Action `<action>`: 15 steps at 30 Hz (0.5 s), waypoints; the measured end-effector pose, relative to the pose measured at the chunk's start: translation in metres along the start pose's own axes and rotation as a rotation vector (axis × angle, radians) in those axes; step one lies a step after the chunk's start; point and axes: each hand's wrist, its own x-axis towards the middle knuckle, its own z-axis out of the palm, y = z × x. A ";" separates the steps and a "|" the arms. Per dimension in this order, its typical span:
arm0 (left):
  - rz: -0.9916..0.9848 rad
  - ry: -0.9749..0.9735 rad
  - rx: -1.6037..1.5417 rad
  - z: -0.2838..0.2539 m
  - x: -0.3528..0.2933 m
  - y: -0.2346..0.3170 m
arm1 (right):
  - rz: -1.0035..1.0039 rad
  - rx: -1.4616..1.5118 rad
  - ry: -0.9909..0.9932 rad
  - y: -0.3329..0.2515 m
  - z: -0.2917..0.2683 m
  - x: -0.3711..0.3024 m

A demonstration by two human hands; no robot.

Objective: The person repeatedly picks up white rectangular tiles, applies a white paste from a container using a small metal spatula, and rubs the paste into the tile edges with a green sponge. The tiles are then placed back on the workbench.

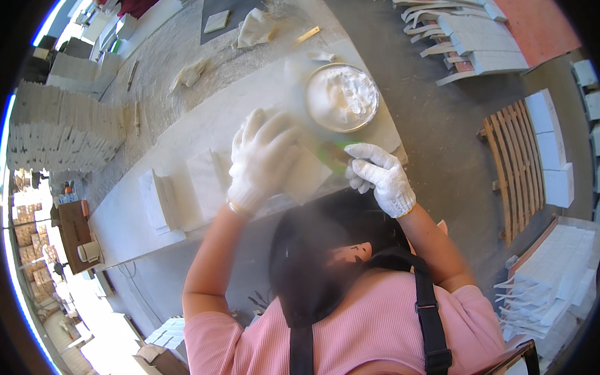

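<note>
White knitted gloves cover both hands. My left hand (263, 159) is over a pale, flat tile-like piece (311, 175), its fingers curled and closed at the edge; the thumb is hidden beneath. To the right, my right hand (382, 178) pinches a thin green tool (333, 153) that is smeared by motion, so its exact kind is unclear. The tool's blurred end is close to the tile's right side. Just beyond the hands stands a round bowl (345, 125) with lumpy white paste (353, 93) in it.
On the long pale table (129, 226), white blocks (156, 200) stand left of my hands. Tall stacks of white slabs (60, 123) rise far left. Cloths (255, 27) and a yellow-handled tool (308, 34) lie at the back. A wooden pallet (516, 170) with white blocks is on the right.
</note>
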 end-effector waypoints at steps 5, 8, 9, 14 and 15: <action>0.089 -0.076 -0.069 -0.002 0.002 0.013 | 0.033 0.230 -0.075 0.029 0.014 0.015; 0.097 -0.101 -0.056 -0.001 0.001 0.017 | 0.083 0.325 -0.120 0.042 0.022 0.019; 0.086 -0.117 -0.049 0.000 0.000 0.017 | 0.041 0.383 -0.149 0.045 0.024 0.019; 0.077 -0.025 -0.031 0.009 0.000 0.013 | -0.031 0.318 -0.068 0.042 0.025 0.025; 0.087 -0.008 -0.021 0.010 -0.001 0.013 | -0.076 0.274 -0.045 0.040 0.023 0.026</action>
